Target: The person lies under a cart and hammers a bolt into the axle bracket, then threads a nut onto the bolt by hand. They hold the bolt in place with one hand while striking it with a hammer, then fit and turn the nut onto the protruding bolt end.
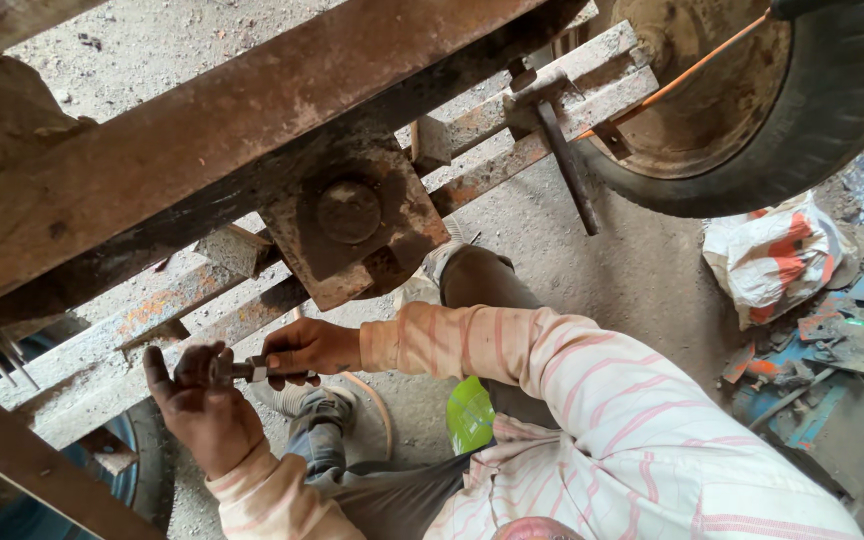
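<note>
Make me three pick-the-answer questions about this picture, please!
1. Where is the white and orange bag?
A. On the ground at the right
B. On top of the rusty frame
C. In a hand

2. What colour are the stripes on the sleeves?
A. Blue
B. Pink
C. Black

3. How is the small metal piece?
A. Lying on the ground
B. Hanging from a string
C. Held by both hands

Answers:
1 A: the bag lies on the ground below the tyre.
2 B: the sleeve is pale with pink lines.
3 C: the left hand and right hand both close their fingers on the metal piece.
</note>
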The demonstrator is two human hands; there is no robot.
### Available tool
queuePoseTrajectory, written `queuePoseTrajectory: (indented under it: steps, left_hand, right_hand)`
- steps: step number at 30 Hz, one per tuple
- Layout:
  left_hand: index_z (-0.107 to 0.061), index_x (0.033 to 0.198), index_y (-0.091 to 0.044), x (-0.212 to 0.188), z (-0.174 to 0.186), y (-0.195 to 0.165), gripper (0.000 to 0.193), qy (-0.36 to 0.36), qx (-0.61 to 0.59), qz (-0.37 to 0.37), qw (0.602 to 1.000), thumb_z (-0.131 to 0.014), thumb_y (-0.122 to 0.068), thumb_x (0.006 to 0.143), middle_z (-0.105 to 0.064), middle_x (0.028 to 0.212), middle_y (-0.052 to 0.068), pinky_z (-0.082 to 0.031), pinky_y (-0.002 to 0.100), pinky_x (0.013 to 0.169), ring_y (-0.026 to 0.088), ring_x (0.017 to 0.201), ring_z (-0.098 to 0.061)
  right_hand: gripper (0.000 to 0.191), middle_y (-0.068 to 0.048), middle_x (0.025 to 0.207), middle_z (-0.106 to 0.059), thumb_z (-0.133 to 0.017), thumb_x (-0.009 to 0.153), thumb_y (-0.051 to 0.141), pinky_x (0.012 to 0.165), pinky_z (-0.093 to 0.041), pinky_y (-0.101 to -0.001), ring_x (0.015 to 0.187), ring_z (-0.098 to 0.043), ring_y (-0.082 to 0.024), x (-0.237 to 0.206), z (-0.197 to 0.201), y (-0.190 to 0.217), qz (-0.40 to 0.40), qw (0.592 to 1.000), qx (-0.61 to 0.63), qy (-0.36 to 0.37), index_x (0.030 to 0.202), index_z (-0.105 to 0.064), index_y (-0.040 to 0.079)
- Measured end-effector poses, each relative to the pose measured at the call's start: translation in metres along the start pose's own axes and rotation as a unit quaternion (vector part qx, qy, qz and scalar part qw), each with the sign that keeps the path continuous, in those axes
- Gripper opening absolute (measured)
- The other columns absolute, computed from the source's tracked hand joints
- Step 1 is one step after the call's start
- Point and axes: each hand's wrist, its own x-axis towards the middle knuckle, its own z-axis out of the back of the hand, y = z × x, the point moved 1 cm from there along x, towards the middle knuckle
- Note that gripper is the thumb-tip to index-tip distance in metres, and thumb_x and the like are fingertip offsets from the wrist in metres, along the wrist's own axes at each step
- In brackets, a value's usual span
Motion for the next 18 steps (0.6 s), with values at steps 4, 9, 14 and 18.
queuePoseTrajectory:
  steps: [4, 9, 14, 18]
  left_hand:
    - [-0.021, 0.168, 0.005, -0.003, 0.003, -0.003, 0.087, -0.018, 0.094, 0.000, 0.995, -0.075, -0.002, 0.101, -0.069, 0.123, 0.027, -0.054, 0.041, 0.111, 0.033, 0.116, -0.068]
    - [-0.024, 0.161, 0.004, -0.003, 0.001, 0.000, 0.082, 0.033, 0.013, -0.002, 0.999, -0.072, -0.003, 0.095, -0.073, 0.120, 0.025, -0.057, 0.043, 0.113, 0.034, 0.118, -0.072]
    - [-0.027, 0.168, 0.007, -0.003, -0.010, -0.001, 0.080, 0.012, 0.079, -0.016, 0.997, -0.070, 0.006, 0.101, -0.070, 0.114, 0.022, -0.055, 0.046, 0.114, 0.033, 0.111, -0.069]
    - [-0.024, 0.164, 0.001, -0.007, -0.020, -0.007, 0.085, 0.017, 0.050, 0.003, 0.999, -0.070, 0.000, 0.093, -0.075, 0.117, 0.022, -0.057, 0.043, 0.107, 0.033, 0.113, -0.073]
  right_hand:
    - [0.027, -0.001, 0.090, -0.072, -0.061, 0.107, 0.033, 0.053, -0.046, -0.0231, 0.068, -0.057, -0.004, 0.001, 0.000, 0.002, 0.001, 1.000, 0.001, -0.003, 0.108, -0.064, 0.006]
    - [0.026, -0.001, 0.090, -0.071, -0.060, 0.108, 0.032, 0.054, -0.046, -0.0239, 0.070, -0.057, -0.005, 0.000, 0.000, 0.007, 0.005, 1.000, -0.012, 0.002, 0.107, -0.064, 0.006]
    - [0.025, 0.000, 0.090, -0.071, -0.059, 0.108, 0.031, 0.055, -0.048, -0.0244, 0.070, -0.057, -0.005, -0.005, -0.002, 0.013, 0.006, 0.999, -0.045, 0.004, 0.107, -0.064, 0.007]
    - [0.023, 0.000, 0.089, -0.070, -0.059, 0.108, 0.030, 0.055, -0.047, -0.0240, 0.070, -0.057, -0.005, -0.007, -0.003, 0.018, -0.007, 1.000, -0.020, -0.004, 0.107, -0.063, 0.007]
